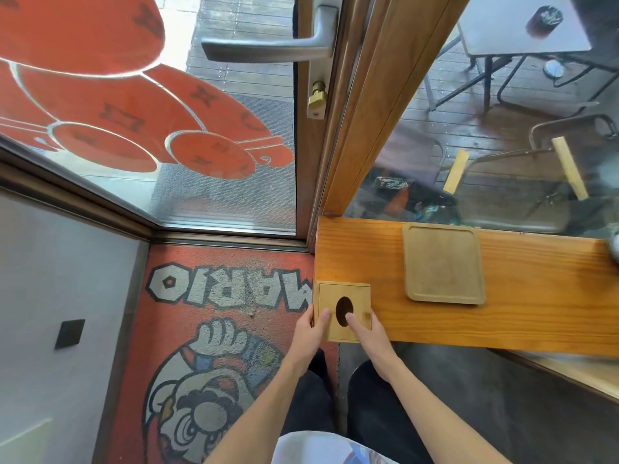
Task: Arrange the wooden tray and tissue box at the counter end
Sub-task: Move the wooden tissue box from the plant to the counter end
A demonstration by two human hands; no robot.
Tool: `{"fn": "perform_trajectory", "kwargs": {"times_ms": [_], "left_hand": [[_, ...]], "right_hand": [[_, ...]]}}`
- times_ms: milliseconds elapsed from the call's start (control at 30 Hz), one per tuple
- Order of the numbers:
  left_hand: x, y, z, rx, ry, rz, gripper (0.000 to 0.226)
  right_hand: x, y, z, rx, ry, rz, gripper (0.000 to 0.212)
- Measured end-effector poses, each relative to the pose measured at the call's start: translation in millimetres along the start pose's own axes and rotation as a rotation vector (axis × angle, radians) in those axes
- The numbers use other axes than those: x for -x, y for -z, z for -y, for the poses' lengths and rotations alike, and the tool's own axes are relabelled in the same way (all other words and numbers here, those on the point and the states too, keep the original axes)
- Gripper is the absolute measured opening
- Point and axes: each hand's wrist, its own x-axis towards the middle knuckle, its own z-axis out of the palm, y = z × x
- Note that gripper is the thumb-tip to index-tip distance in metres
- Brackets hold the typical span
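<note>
The wooden tray [443, 264] lies flat on the desk [536, 303], apart from the tissue box [343, 311] that both hands, left hand [310, 333] and right hand [370, 336], grip at the desk end

A red cartoon doormat [214, 329] lies below me by the glass door [234, 128], its metal handle [268, 48] level.

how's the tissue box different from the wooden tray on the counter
The tissue box has a dark oval hole in its top; the wooden tray is a flat slab with a raised rim. The box sits at the counter's end corner, held by both the left hand and right hand; the tray lies untouched further along. Both are light wood.
</note>
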Motion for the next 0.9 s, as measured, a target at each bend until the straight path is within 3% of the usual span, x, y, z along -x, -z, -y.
{"fn": "perform_trajectory", "kwargs": {"times_ms": [100, 300, 500, 633, 700, 767, 833, 900], "left_hand": [[-1.7, 0.3, 0.9, 0.031, 0.016, -0.005, 0.068], [-3.2, 0.5, 7.9, 0.079, 0.021, -0.063, 0.068], [-4.8, -0.6, 5.6, 0.117, 0.054, -0.057, 0.054], [-4.8, 0.6, 4.8, 0.142, 0.07, -0.053, 0.051], [-5.0, -0.6, 4.4, 0.183, 0.097, -0.065, 0.057], [-5.8, -2.5, 3.7, 0.213, 0.1, -0.072, 0.056], [-6.9, -5.4, 3.0, 0.231, 0.104, -0.074, 0.053], [-7.3, -7.5, 2.6, 0.252, 0.109, -0.089, 0.051]], "right_hand": [[-0.5, 0.5, -1.5, 0.007, -0.011, 0.007, 0.076], [0.4, -1.1, -2.8, -0.014, 0.021, 0.018, 0.069], [2.1, 2.4, -1.7, -0.006, 0.027, 0.04, 0.071], [9.4, 3.3, -5.5, -0.069, -0.044, -0.093, 0.099], [13.9, 2.8, -5.1, -0.276, -0.179, -0.198, 0.112], [14.6, 4.1, -4.9, -0.684, -0.285, -0.197, 0.111], [15.6, 9.3, -2.1, -0.993, -0.353, -0.105, 0.092], [15.8, 13.0, -0.4, -1.093, -0.418, -0.028, 0.073]]}}
